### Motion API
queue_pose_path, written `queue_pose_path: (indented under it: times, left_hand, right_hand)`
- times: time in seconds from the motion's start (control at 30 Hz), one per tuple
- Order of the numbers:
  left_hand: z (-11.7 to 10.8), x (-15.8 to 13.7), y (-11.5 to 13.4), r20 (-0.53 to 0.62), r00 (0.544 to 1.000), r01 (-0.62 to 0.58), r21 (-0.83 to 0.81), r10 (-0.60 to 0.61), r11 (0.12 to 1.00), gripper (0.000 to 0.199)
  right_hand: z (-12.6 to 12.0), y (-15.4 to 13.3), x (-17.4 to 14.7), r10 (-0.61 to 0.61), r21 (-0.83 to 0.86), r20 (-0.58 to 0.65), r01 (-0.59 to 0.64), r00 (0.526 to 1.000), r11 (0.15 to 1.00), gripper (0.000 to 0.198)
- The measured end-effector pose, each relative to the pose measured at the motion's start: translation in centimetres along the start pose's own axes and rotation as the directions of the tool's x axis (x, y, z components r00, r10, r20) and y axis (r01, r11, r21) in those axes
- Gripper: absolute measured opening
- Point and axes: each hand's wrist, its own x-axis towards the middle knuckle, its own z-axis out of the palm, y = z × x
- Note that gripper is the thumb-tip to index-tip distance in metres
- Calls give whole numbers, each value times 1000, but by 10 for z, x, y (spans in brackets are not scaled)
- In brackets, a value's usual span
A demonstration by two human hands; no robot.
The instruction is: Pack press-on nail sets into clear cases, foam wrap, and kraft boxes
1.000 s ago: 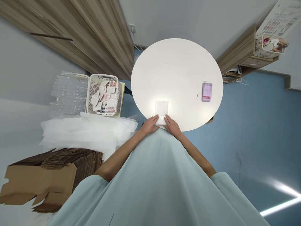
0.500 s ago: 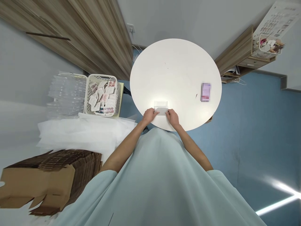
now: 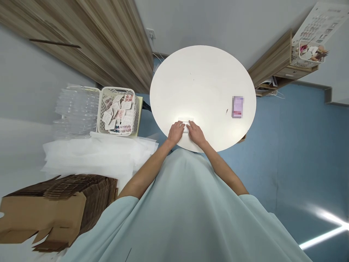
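So, on the near part of the round table [image 3: 203, 83]: left hand [image 3: 176, 132] was on the left side of the white packet [image 3: 185, 130], fingers bent and roughly together; the packet lay flat between the hands; right hand [image 3: 196, 133] covered its right side, fingers roughly together too. Couldn't tell whether either hand was pinching or just pressing. Packet looked partly worked, probably folded at the near end, with a strip past the fingertips apparently left uncovered; hands hid the rest. Other stuff, left to right: flat cardboard stack [image 3: 43, 213] left of the table, past its near edge; clear plastic packaging [image 3: 77, 111] well left of the table; thin white sheets [image 3: 95, 154] left of the table's near edge; white basket [image 3: 136, 114] with printed cards [image 3: 114, 109] nearer the table's left. On the table's right part, a small dark mark [image 3: 227, 110], then a pixelated purple block [image 3: 237, 106], well apart from both hands. Only the hands themselves seemed to block the packet.
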Motion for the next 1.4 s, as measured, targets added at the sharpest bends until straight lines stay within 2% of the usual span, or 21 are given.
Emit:
queue_pose_path:
  times: [0.13,0.27,0.3,0.37,0.47,0.53,0.6,0.67,0.77,0.93,1.03,1.1,1.23,1.4]
  left_hand:
    - [3,-16,-8,26,998,-61,-25,62,998,42]
    - [5,-43,-17,14,999,-49,-186,53,981,42]
    - [5,-49,-19,-8,1000,-7,-243,5,970,43]
    - [3,-58,-21,-54,983,144,-365,-175,920,52]
    - [-1,-61,-21,7,900,377,-513,-436,771,69]
    - [-4,-57,-17,118,871,456,-551,-476,699,67]
    - [-6,-47,-10,208,871,480,-555,-446,680,57]
    - [-5,-36,-2,252,880,472,-550,-402,689,51]
    - [-1,-18,11,264,891,453,-546,-369,704,56]
    - [14,0,26,246,914,406,-533,-324,742,70]
    - [23,6,31,254,913,405,-472,-320,783,76]
    - [27,8,32,244,916,397,-438,-318,807,74]
    - [26,5,27,195,928,371,-417,-318,830,67]
    - [11,-18,3,66,920,384,-355,-386,853,59]
  right_hand:
    - [6,-11,-16,-4,-54,14,5,1000,999,52]
    - [12,-31,-28,53,-77,43,-50,998,996,47]
    - [12,-35,-29,76,-68,48,-72,996,995,47]
    - [9,-39,-27,126,-23,62,-125,990,992,47]
    - [-4,-34,-20,231,115,94,-241,968,964,50]
    - [-15,-27,-14,310,219,126,-331,942,918,50]
    - [-24,-19,-10,365,297,158,-396,918,869,44]
    - [-32,-13,-7,373,347,176,-412,911,843,35]
    - [-37,-4,-7,360,391,133,-383,923,837,28]
    - [-36,22,-4,425,346,-37,-387,904,855,32]
    - [-32,37,-5,448,356,-45,-405,893,842,31]
    - [-27,41,-9,447,382,-53,-396,893,835,38]
    - [-15,30,-15,423,339,-40,-386,905,858,49]
    - [3,-6,-7,284,291,91,-298,954,909,46]
